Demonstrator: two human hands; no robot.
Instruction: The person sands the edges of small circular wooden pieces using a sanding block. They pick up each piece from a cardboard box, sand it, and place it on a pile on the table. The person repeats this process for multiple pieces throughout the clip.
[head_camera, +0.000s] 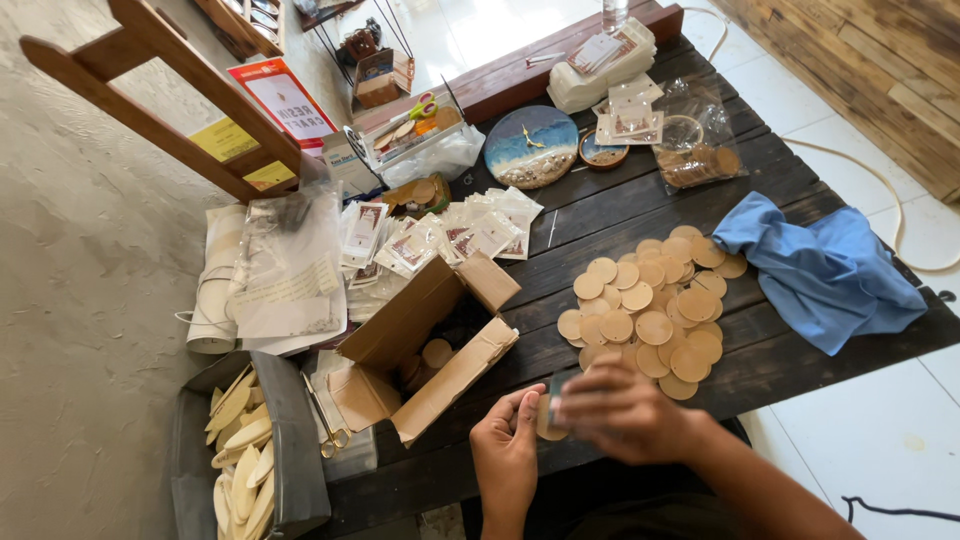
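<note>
My left hand (507, 447) holds a round wooden disc (547, 420) upright at the near edge of the dark plank table (600, 215). My right hand (622, 410) presses a small dark block against the disc's face and is blurred with motion. Just beyond my hands lies a heap of several pale round wooden discs (650, 310).
An open cardboard box (425, 345) with discs inside stands to the left. A blue cloth (825, 270) lies at the right. Small plastic packets (440, 235), a painted round plaque (531, 146), scissors (330, 425) and a grey bin of oval wooden pieces (245, 450) surround them.
</note>
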